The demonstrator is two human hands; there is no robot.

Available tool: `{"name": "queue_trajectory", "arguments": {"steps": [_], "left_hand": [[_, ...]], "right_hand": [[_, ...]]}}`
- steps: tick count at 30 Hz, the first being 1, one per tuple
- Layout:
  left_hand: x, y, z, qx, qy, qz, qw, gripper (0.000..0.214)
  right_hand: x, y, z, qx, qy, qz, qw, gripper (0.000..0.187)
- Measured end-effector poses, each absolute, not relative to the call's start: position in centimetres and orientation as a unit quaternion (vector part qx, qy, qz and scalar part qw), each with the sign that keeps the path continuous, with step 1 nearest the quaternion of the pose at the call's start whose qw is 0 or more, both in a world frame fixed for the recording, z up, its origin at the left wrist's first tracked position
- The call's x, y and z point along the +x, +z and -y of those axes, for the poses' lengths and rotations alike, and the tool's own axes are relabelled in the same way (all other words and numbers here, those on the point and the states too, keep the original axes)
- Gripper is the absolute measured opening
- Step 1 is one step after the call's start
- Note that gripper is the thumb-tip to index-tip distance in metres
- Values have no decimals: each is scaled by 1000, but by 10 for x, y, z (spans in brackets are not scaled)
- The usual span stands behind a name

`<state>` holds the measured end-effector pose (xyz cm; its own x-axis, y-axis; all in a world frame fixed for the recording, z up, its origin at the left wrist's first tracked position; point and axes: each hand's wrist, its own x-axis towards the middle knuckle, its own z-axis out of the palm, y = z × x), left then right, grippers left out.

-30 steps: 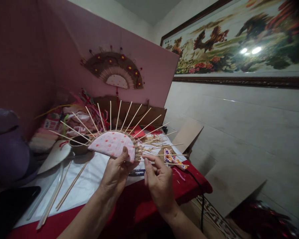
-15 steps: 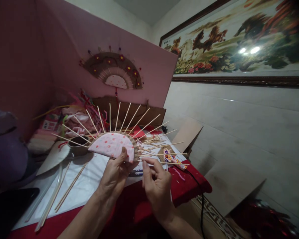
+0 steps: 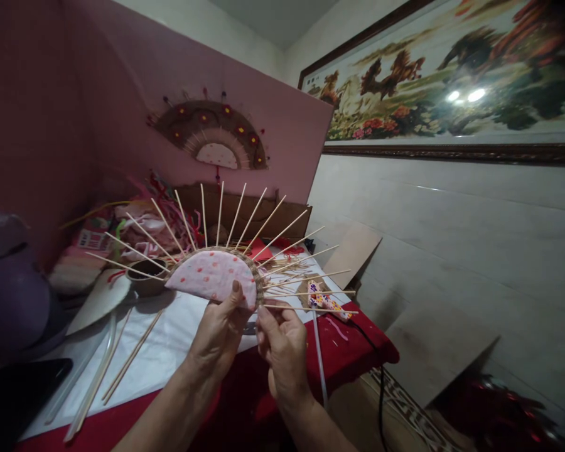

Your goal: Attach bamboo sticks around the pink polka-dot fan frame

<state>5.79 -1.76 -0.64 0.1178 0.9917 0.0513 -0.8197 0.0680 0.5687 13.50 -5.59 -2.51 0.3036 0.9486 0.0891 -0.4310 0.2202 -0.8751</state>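
A half-round fan base [image 3: 211, 276] in pink spotted cloth is held up above the table, with thin wooden sticks [image 3: 238, 213] spreading from its curved edge. Round that edge runs a woven cord rim [image 3: 258, 285]. My left hand [image 3: 223, 329] grips the lower right part, its thumb on the cloth and its fingers behind. At the rim's lower right end, by the base of the lowest stick [image 3: 311, 309], my right hand [image 3: 285, 339] is closed in a pinch. What lies between those fingertips is too small to make out.
A flower-patterned glue gun [image 3: 327, 301] with a black cord lies at the table's right. Clear glue sticks [image 3: 91, 383], loose wooden sticks [image 3: 132, 355] and a brown bowl [image 3: 145, 279] are on the left. A finished fan [image 3: 207, 129] hangs on the pink board behind.
My right hand has moved left, closer to the rim and my left hand. The fan base has turned slightly, its sticks spreading a little wider in view.
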Motion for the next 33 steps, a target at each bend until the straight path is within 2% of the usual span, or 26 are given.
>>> {"name": "queue_trajectory", "arguments": {"steps": [26, 33], "left_hand": [[57, -11, 14, 226, 653, -182, 700, 17], [57, -7, 17, 225, 657, -177, 698, 19]], "right_hand": [[124, -21, 49, -357, 489, 250, 755, 23], [126, -22, 54, -363, 499, 283, 734, 25]]}}
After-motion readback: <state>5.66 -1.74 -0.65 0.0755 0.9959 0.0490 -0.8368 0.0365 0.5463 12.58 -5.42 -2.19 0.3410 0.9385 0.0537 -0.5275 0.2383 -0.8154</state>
